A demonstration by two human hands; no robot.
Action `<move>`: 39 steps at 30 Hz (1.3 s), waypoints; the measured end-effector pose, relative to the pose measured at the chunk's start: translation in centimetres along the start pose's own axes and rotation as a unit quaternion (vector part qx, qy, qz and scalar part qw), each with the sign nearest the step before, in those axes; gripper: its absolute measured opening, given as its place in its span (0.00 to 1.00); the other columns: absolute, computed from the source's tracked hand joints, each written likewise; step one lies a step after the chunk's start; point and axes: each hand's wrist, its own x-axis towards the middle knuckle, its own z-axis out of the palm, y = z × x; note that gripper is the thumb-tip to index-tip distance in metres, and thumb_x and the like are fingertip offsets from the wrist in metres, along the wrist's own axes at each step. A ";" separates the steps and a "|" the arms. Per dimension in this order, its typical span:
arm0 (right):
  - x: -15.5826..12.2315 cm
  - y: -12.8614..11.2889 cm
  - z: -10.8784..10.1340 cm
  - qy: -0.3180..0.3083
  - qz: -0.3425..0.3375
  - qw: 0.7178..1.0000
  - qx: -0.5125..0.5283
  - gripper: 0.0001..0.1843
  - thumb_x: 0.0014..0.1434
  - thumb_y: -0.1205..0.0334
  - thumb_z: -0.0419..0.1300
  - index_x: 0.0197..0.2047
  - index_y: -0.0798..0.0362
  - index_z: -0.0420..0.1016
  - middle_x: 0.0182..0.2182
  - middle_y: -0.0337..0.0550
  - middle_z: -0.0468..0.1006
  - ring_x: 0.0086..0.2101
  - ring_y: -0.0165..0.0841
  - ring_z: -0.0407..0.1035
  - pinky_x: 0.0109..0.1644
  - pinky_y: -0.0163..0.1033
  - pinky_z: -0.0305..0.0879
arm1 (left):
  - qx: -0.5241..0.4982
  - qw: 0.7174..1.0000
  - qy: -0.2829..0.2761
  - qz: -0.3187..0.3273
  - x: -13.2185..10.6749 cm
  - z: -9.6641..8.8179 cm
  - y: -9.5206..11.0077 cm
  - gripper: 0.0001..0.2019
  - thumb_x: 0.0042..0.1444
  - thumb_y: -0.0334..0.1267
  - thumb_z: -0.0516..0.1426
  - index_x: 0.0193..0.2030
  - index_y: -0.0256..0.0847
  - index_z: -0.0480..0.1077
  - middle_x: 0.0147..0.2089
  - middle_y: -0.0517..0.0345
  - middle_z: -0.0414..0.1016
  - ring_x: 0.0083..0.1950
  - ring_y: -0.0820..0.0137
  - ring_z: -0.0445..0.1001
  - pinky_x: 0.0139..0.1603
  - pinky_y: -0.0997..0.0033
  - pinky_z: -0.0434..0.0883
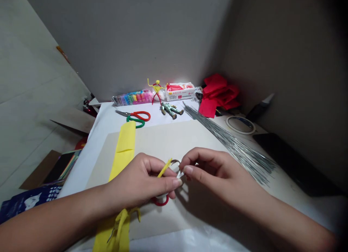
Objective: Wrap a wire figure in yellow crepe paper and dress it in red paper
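A red and grey wire loop (160, 201) is pinched between the nearly closed fingers of the left hand (138, 183) and right hand (214, 168), with a narrow yellow strip (164, 168) held against it; only part of the loop appears covered. Yellow crepe paper (125, 147) lies left of the hands, steel wires (244, 151) right, and a yellow wire figure (156, 88) and silver-wrapped figure (171, 110) well beyond

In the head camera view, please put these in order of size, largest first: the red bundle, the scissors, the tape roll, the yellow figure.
1. Red bundle
2. Scissors and tape roll: they look alike, so not ranked
3. Yellow figure
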 end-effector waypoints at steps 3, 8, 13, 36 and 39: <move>0.0 0.0 0.1 0.003 0.010 1.000 0.012 0.03 0.53 0.71 0.60 0.29 0.55 0.71 0.25 0.37 0.74 0.26 0.26 0.68 0.29 0.29 0.65 | 0.004 1.000 -0.015 0.003 0.0 -0.1 0.1 0.10 0.46 0.41 0.63 0.24 0.34 0.74 0.23 0.56 0.75 0.23 0.75 0.67 0.26 0.75 0.64; -0.2 0.2 0.1 0.024 -0.036 0.997 -0.062 0.07 0.52 0.75 0.59 0.28 0.54 0.71 0.24 0.36 0.75 0.26 0.26 0.68 0.29 0.28 0.64 | 0.008 1.000 -0.012 0.000 0.1 -0.1 0.4 0.11 0.48 0.40 0.62 0.23 0.34 0.72 0.21 0.58 0.73 0.20 0.79 0.62 0.22 0.79 0.59; -0.4 0.9 0.1 0.060 -0.095 0.985 -0.132 0.08 0.52 0.75 0.60 0.34 0.53 0.75 0.27 0.37 0.78 0.28 0.27 0.70 0.32 0.30 0.65 | -0.002 1.000 -0.002 -0.003 0.1 0.0 0.1 0.10 0.50 0.41 0.61 0.26 0.35 0.72 0.20 0.60 0.73 0.18 0.80 0.61 0.20 0.80 0.57; -0.7 1.6 1.4 0.027 -0.343 0.902 -0.261 0.05 0.57 0.75 0.51 0.37 0.58 0.63 0.29 0.47 0.67 0.31 0.34 0.59 0.32 0.39 0.59 | -0.062 0.995 -0.080 -0.008 -0.4 -0.6 0.5 0.11 0.51 0.36 0.57 0.20 0.35 0.69 0.15 0.65 0.66 0.11 0.85 0.49 0.10 0.82 0.44; -1.1 1.4 1.5 0.029 -0.360 0.903 -0.230 0.09 0.55 0.78 0.51 0.38 0.57 0.62 0.29 0.46 0.66 0.31 0.33 0.59 0.32 0.38 0.60 | -0.075 0.991 -0.109 -0.018 -0.7 -0.5 0.5 0.10 0.50 0.38 0.57 0.22 0.35 0.70 0.14 0.65 0.66 0.10 0.85 0.48 0.09 0.82 0.44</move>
